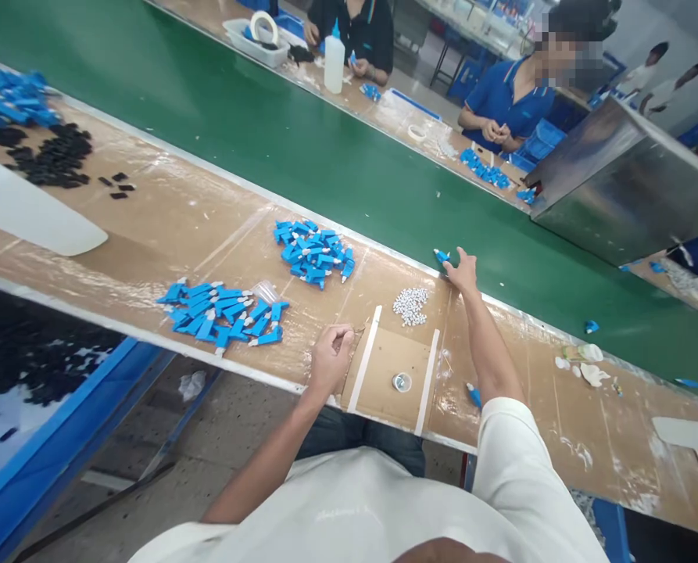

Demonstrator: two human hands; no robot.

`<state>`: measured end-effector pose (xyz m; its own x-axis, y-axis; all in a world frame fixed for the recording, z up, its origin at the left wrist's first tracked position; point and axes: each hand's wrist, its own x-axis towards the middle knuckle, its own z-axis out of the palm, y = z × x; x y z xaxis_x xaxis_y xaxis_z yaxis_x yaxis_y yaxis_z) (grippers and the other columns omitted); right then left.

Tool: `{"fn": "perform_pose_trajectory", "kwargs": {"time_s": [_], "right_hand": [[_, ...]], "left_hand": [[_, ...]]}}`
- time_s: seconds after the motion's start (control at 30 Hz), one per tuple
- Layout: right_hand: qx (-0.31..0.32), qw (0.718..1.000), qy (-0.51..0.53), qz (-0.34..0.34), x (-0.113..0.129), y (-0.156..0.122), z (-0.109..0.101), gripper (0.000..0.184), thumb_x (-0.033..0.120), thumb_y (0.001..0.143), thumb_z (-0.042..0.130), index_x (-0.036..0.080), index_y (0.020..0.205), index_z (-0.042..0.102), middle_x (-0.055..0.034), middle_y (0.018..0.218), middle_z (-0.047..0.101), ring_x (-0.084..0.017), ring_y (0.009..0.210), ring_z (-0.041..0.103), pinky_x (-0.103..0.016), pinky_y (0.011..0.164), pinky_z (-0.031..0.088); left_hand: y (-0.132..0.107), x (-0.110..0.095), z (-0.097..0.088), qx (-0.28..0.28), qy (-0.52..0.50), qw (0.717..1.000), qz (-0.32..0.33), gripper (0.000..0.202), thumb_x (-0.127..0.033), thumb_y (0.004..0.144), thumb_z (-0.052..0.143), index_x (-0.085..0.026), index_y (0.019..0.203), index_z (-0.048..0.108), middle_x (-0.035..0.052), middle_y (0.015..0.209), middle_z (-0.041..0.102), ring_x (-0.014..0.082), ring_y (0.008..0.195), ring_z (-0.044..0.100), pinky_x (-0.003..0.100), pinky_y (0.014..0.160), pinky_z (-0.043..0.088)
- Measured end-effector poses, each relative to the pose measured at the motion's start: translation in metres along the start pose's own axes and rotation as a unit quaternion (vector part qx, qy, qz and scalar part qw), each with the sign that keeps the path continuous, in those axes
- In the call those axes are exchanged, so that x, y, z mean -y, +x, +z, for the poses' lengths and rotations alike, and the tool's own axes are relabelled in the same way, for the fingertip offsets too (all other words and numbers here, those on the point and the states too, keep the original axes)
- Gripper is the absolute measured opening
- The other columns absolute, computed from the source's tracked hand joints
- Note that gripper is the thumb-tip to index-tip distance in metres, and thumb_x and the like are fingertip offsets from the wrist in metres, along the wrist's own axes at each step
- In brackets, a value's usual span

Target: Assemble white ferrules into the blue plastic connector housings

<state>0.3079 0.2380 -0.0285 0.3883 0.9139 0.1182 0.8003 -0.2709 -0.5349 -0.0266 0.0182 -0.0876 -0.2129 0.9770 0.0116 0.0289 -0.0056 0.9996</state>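
My right hand (463,270) reaches out over the near edge of the green belt, its thumb and fingers spread. Just left of its fingertips lies a small blue plastic part with a white tip (442,256). My left hand (330,358) is closed in a pinch above the table's front; something thin sticks out by its fingertips, too small to name. Beside it is a cardboard sheet (392,356) with two white strips and a small clear cup (402,382). A pile of small white pieces (410,306) lies behind the sheet. Another blue part (474,394) is near my right forearm.
Two piles of blue parts (315,252) (225,314) lie to the left, with black pieces (55,156) farther off. The green conveyor belt (384,188) runs beyond the table. Two people work across it, near a white bottle (334,64) and a metal housing (624,180).
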Motion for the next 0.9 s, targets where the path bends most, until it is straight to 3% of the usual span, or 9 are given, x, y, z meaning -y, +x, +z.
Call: {"fn": "perform_pose_trajectory", "kwargs": {"time_s": [0.2,0.37,0.5,0.67,0.77,0.9], "right_hand": [[0.015,0.998,-0.032,-0.048,0.006,0.006,0.026,0.019,0.033,0.09,0.058,0.021,0.102,0.069,-0.0153,0.121,0.054,-0.033,0.123,0.046,-0.052,0.105,0.043],[0.015,0.998,-0.025,-0.064,0.007,-0.01,0.017,0.02,0.026,0.091,0.05,0.018,0.089,0.067,-0.0135,0.11,0.058,-0.029,0.11,0.054,-0.046,0.103,0.044],[0.027,0.996,-0.009,-0.087,0.009,-0.042,0.01,0.024,0.027,0.092,0.046,0.017,0.087,0.067,-0.0108,0.103,0.06,-0.025,0.101,0.057,-0.041,0.099,0.046],[0.039,0.994,-0.001,-0.104,0.012,-0.077,0.012,0.024,0.027,0.093,0.046,0.017,0.094,0.067,-0.0117,0.105,0.06,-0.026,0.099,0.058,-0.042,0.096,0.046],[0.059,0.99,0.008,-0.126,0.025,-0.081,0.019,0.029,0.031,0.094,0.05,0.014,0.11,0.068,-0.0129,0.112,0.06,-0.025,0.097,0.06,-0.042,0.095,0.048],[0.116,0.975,0.016,-0.188,0.051,-0.075,0.037,0.042,0.034,0.086,0.069,0.016,0.123,0.068,-0.0103,0.113,0.061,-0.024,0.1,0.061,-0.039,0.098,0.049]], "left_hand": [[0.0,0.0,0.002,0.008,-0.012,1.0,-0.007,0.028,-0.045,0.093,0.061,-0.019,0.091,0.073,0.0091,0.097,0.074,0.0224,0.094,0.07,0.037,0.086,0.057],[0.001,0.007,0.003,0.01,-0.043,0.998,-0.042,0.032,-0.047,0.091,0.062,-0.017,0.098,0.071,0.0103,0.098,0.073,0.0216,0.092,0.071,0.038,0.088,0.058],[0.003,0.01,0.006,0.001,-0.069,0.996,-0.052,0.04,-0.05,0.09,0.064,-0.016,0.111,0.065,0.012,0.104,0.073,0.0211,0.095,0.072,0.038,0.086,0.06],[0.005,0.013,0.007,0.016,-0.055,0.998,-0.032,0.044,-0.051,0.089,0.065,-0.016,0.116,0.063,0.0115,0.103,0.072,0.0205,0.094,0.072,0.036,0.084,0.059],[0.007,0.013,0.007,0.023,-0.053,0.998,-0.029,0.042,-0.051,0.089,0.064,-0.017,0.112,0.064,0.0102,0.099,0.072,0.0194,0.089,0.072,0.035,0.082,0.059],[0.009,0.012,0.008,0.025,-0.057,0.998,-0.031,0.037,-0.049,0.088,0.066,-0.017,0.106,0.066,0.0079,0.092,0.072,0.0179,0.081,0.071,0.033,0.078,0.058]]}}
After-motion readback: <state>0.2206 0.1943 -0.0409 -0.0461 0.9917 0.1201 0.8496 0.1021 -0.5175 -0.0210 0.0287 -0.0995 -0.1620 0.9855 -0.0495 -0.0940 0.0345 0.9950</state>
